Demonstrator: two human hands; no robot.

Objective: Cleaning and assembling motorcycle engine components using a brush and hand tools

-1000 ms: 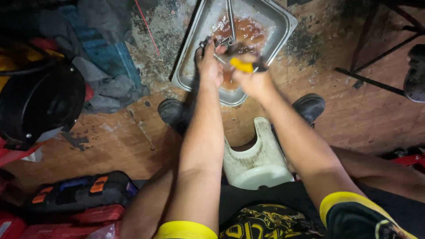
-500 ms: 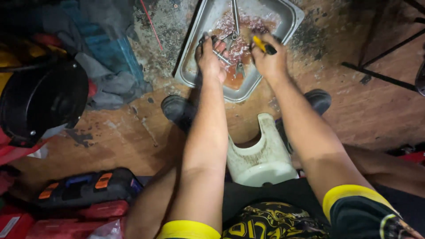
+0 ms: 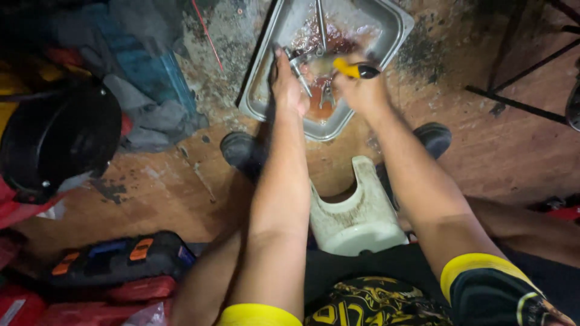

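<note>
A dented metal tray [image 3: 393,30] lies on the wooden floor ahead of me, holding reddish-brown liquid and several small metal parts [image 3: 323,96]. My left hand [image 3: 289,87] reaches into the tray and rests on a metal part near its left wall. Over the tray's middle, my right hand [image 3: 361,90] is closed around a tool with a yellow and black handle [image 3: 353,69]. Both forearms stretch forward from yellow-cuffed sleeves.
A white plastic stool [image 3: 356,211] sits between my legs, with black shoes [image 3: 241,151] either side. A black round container [image 3: 57,139] and crumpled cloth [image 3: 148,108] lie at left. A black tool case [image 3: 115,256] with orange latches is at lower left. A black metal stand [image 3: 519,78] is at right.
My right hand has shifted with the yellow-handled tool, from the tray's near edge toward its middle. My left hand stays in the tray's left part.
</note>
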